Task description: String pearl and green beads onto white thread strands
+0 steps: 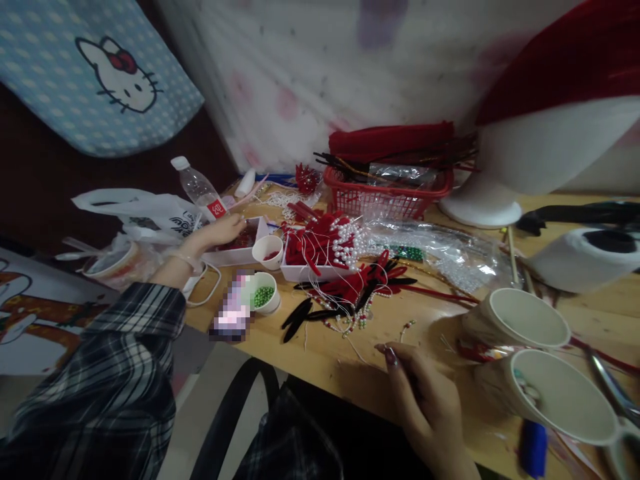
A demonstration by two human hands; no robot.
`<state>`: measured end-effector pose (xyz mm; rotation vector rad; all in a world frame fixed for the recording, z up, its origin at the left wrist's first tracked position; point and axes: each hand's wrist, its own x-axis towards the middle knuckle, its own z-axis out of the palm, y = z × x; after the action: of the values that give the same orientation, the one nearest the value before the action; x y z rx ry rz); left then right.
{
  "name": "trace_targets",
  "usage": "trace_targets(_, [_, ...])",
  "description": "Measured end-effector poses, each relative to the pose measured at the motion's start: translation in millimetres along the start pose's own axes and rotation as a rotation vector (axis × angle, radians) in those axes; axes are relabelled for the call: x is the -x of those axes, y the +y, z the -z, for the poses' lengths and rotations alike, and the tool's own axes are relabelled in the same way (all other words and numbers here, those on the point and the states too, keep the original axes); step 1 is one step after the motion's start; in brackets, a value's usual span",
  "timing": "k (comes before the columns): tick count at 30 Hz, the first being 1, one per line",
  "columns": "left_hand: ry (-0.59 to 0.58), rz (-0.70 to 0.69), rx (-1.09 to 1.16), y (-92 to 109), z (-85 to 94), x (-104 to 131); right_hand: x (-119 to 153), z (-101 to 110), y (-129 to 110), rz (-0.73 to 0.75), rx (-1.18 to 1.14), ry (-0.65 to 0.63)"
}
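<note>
Wooden counter (345,363) holds a part-strung bead strand (407,327), unfinished by the look of it; the right hand (425,400) rests beside it, fingers curled, apparently empty. The left hand (220,233) reaches, fingers loosely open, into a white tray of red beads (243,243).

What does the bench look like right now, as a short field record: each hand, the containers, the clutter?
left hand: left hand reaches into the shallow white box of red bits, fingers on its rim
right hand: right hand rests on the pale wooden table, pinching a thin strand, too fine to identify
cups: small white paper cup of green beads; small white paper cup with red bits; two large white paper cups lying tilted on the right
centre: white tray of red pieces and pearl strands
back: red plastic mesh basket; clear plastic water bottle
</note>
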<state>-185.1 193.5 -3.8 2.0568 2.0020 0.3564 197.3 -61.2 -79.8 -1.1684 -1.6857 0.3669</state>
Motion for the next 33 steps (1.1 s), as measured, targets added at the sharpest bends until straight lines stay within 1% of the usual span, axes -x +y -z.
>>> trace_targets(4, [-0.068, 0.100, -0.015, 2.6, 20.0, 12.4, 0.8, 0.1, -0.2, 0.008, -0.009, -0.012])
trace_targets(8, [-0.045, 0.149, 0.014, 5.7, 32.3, 20.7, 1.5, 0.7, 0.1, 0.004, -0.007, -0.002])
trace_targets(14, [-0.004, 0.196, 0.158, 6.8, 46.2, 29.9, 4.0, 0.5, 2.9, -0.003, -0.004, -0.013])
trace_targets(15, [0.027, 0.192, 0.179, 8.6, 49.0, 32.6, 4.3, 0.4, 3.2, 0.001, 0.000, -0.015])
trace_targets(17, [0.151, 0.181, 0.217, 14.3, 54.0, 39.6, 4.6, 0.3, 3.3, 0.008, 0.006, -0.015])
trace_targets(20, [0.445, 0.178, 0.275, 26.5, 57.9, 52.8, 4.5, 0.2, 2.4, 0.012, 0.007, -0.008])
trace_targets(22, [0.632, 0.173, 0.308, 33.7, 57.0, 62.5, 3.7, -0.2, 1.5, 0.013, 0.010, 0.004])
trace_targets(24, [0.779, 0.159, 0.329, 37.8, 53.3, 72.9, 2.3, -1.0, 0.7, 0.015, 0.013, 0.005])
trace_targets(25, [0.834, 0.152, 0.335, 38.5, 50.5, 78.6, 1.6, -1.4, 0.5, 0.014, 0.014, 0.005])
trace_targets(27, [0.907, 0.144, 0.337, 38.5, 43.4, 92.1, 0.3, -1.8, 0.1, 0.015, 0.012, 0.001])
trace_targets(30, [0.907, 0.131, 0.320, 43.3, 28.2, 121.4, 0.2, -0.3, -0.2, 0.018, 0.016, -0.003])
trace_targets(31, [0.906, 0.128, 0.313, 48.6, 21.4, 134.2, 0.7, 0.7, -0.3, 0.015, 0.019, -0.006])
trace_targets(33, [0.981, 0.143, 0.324, 66.9, 3.6, 163.3, 2.0, 2.7, -0.9, 0.006, 0.018, -0.018])
